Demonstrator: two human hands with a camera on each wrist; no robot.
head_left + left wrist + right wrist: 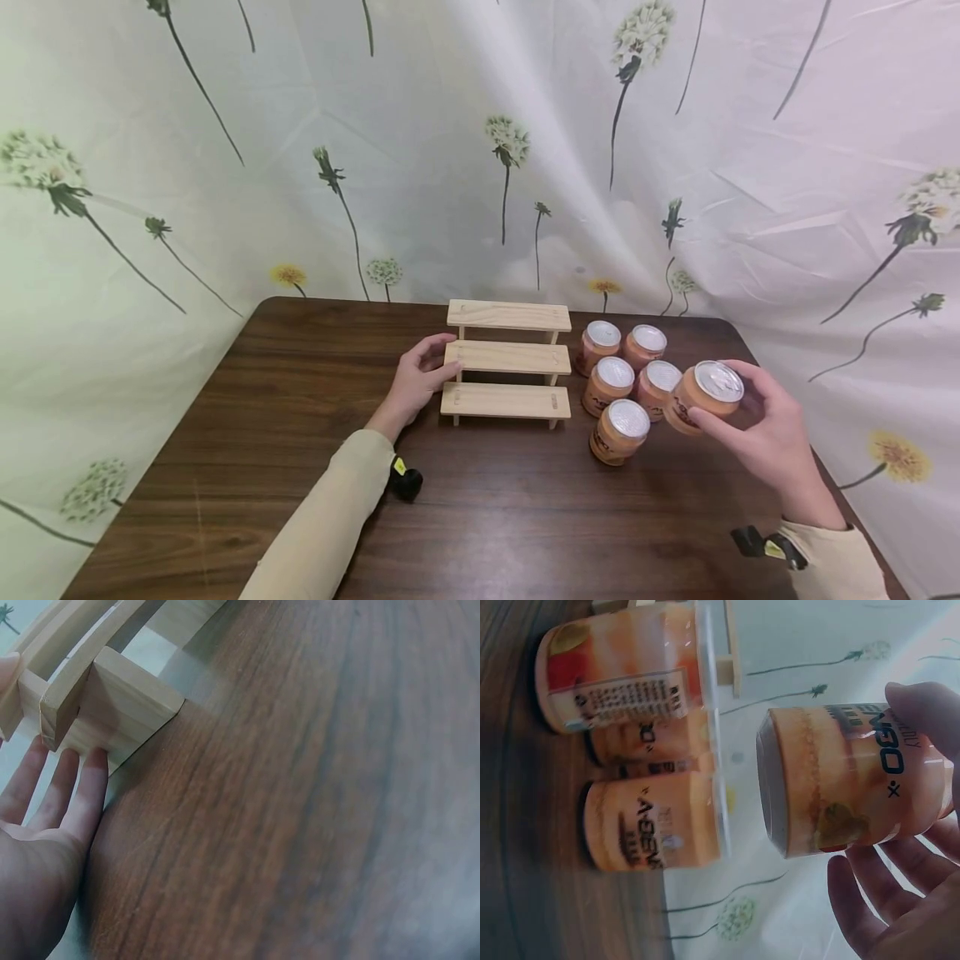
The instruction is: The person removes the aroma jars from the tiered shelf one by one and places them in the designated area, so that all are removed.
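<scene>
My right hand (772, 421) grips an orange-labelled can (855, 780) with a silver lid, thumb on one side and fingers on the other. In the head view this can is tilted a little and overlaps the nearest of the standing cans. My left hand (420, 375) holds the left end of a three-tier pale wooden display rack (506, 357). Its thumb lies at the front of the middle tier, and the left wrist view shows the other fingers (52, 787) against the wood from the opposite side.
Several matching cans (615, 372) stand upright in a cluster just right of the rack. All stand on a dark brown wooden table (315, 500) with rounded far corners. Behind the table hangs a pale dandelion-print sheet (435, 167).
</scene>
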